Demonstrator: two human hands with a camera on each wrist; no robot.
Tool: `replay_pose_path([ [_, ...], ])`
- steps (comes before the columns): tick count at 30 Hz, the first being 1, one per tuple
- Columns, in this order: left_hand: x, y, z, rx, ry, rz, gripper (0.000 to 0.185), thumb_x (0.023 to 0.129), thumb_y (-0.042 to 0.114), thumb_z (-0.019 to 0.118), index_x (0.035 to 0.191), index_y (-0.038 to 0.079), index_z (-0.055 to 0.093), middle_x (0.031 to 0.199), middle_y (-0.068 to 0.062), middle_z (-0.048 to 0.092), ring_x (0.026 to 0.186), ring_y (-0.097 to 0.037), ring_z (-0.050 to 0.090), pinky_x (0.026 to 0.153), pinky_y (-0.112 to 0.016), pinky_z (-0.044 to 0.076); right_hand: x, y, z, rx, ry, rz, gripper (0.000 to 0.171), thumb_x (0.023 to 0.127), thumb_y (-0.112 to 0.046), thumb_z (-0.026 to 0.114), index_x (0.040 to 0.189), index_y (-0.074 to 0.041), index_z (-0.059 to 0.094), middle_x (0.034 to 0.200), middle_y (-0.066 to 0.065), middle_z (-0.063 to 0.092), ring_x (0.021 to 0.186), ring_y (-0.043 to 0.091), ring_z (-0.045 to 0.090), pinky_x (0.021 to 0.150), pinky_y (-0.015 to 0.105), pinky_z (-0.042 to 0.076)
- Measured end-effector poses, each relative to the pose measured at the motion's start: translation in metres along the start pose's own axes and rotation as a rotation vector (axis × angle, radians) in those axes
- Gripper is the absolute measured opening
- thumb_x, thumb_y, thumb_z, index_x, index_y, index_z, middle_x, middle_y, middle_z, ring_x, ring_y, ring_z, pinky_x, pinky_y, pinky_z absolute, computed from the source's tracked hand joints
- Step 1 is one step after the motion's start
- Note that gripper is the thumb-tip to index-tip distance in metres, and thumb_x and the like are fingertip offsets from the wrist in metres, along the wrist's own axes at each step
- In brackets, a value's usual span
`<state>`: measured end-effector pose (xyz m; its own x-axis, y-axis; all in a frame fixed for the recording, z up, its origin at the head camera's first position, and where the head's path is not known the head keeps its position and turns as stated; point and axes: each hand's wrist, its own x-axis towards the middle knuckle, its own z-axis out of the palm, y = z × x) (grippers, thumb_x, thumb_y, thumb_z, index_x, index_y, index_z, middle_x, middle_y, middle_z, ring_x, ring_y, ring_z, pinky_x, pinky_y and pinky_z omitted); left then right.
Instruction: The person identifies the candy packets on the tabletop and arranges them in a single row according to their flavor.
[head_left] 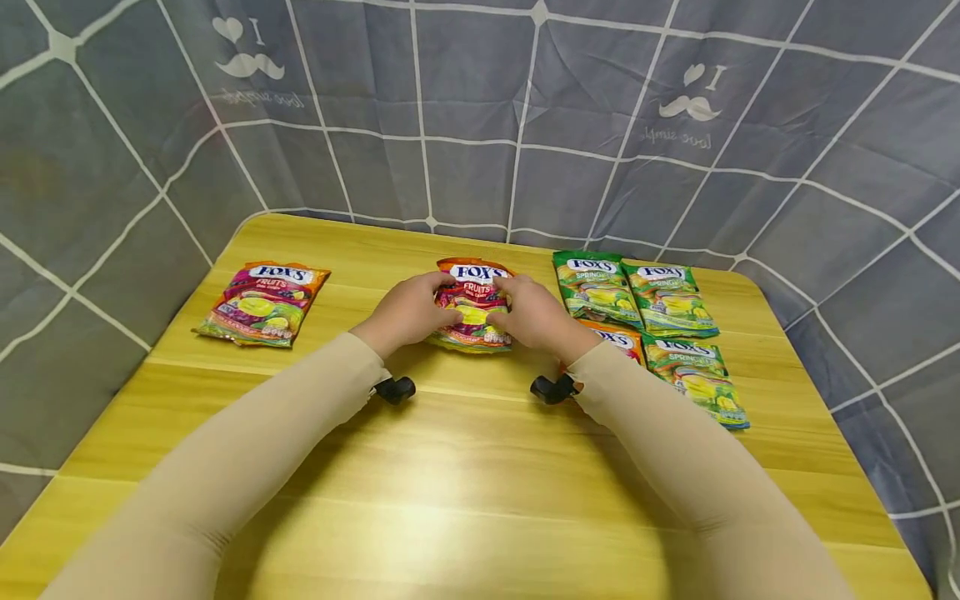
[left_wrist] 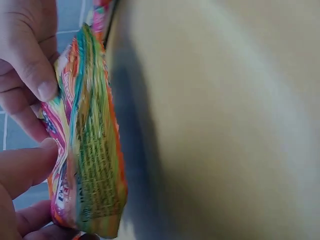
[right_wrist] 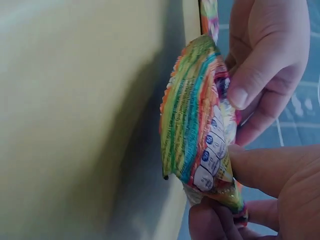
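Observation:
A red and orange Fox's Fruits candy bag (head_left: 472, 307) is at the middle of the wooden table (head_left: 465, 467), held from both sides. My left hand (head_left: 411, 313) pinches its left edge with thumb and fingers. My right hand (head_left: 534, 315) pinches its right edge the same way. In the left wrist view the bag (left_wrist: 90, 150) stands a little off the table surface, with my left thumb (left_wrist: 25, 170) on its front. In the right wrist view the bag (right_wrist: 197, 125) is gripped between my right thumb (right_wrist: 270, 170) and the fingers under it.
A second Fruits bag (head_left: 262, 302) lies flat at the table's left. Several green Fox's Spring bags (head_left: 671, 300) and a partly hidden orange one (head_left: 618, 337) lie at the right, close to my right wrist. A grey checked cloth (head_left: 480, 125) hangs behind.

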<state>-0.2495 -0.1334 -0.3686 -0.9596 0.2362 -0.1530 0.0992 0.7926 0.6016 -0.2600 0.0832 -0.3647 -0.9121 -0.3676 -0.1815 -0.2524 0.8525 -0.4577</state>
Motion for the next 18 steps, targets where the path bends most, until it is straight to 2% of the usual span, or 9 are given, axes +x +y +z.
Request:
replay_pose_path([
  [5, -0.016, -0.008, 0.004, 0.078, -0.047, -0.009, 0.074, 0.095, 0.039, 0.077, 0.158, 0.014, 0.048, 0.160, -0.014, 0.052, 0.149, -0.037, 0.048, 0.123, -0.055, 0.038, -0.009, -0.005, 0.013, -0.015, -0.037, -0.025, 0.073, 0.101, -0.033, 0.073, 0.161, -0.006, 0.043, 0.153, 0.021, 0.052, 0.134, 0.032, 0.058, 0.118, 0.046, 0.046],
  [10, -0.023, -0.015, 0.010, 0.130, -0.110, 0.006, 0.084, 0.095, 0.042, 0.078, 0.164, 0.013, 0.039, 0.163, -0.016, 0.048, 0.149, -0.039, 0.048, 0.123, -0.056, 0.039, -0.014, -0.004, 0.021, -0.049, -0.060, -0.042, 0.075, 0.100, -0.034, 0.074, 0.161, -0.005, 0.043, 0.149, 0.021, 0.056, 0.134, 0.032, 0.058, 0.119, 0.046, 0.046],
  [14, -0.025, -0.018, 0.013, 0.154, -0.164, 0.007, 0.089, 0.096, 0.046, 0.076, 0.167, 0.014, 0.032, 0.165, -0.018, 0.044, 0.150, -0.040, 0.046, 0.123, -0.057, 0.038, -0.016, -0.002, 0.027, -0.081, -0.091, -0.039, 0.078, 0.101, -0.038, 0.072, 0.164, -0.006, 0.038, 0.155, 0.022, 0.050, 0.139, 0.033, 0.056, 0.121, 0.047, 0.044],
  [18, -0.025, -0.020, 0.014, 0.167, -0.184, 0.007, 0.090, 0.096, 0.047, 0.075, 0.167, 0.015, 0.031, 0.166, -0.019, 0.042, 0.152, -0.042, 0.043, 0.124, -0.058, 0.037, -0.015, -0.002, 0.031, -0.119, -0.122, -0.029, 0.080, 0.103, -0.043, 0.068, 0.166, -0.009, 0.033, 0.163, 0.023, 0.040, 0.145, 0.036, 0.051, 0.123, 0.048, 0.042],
])
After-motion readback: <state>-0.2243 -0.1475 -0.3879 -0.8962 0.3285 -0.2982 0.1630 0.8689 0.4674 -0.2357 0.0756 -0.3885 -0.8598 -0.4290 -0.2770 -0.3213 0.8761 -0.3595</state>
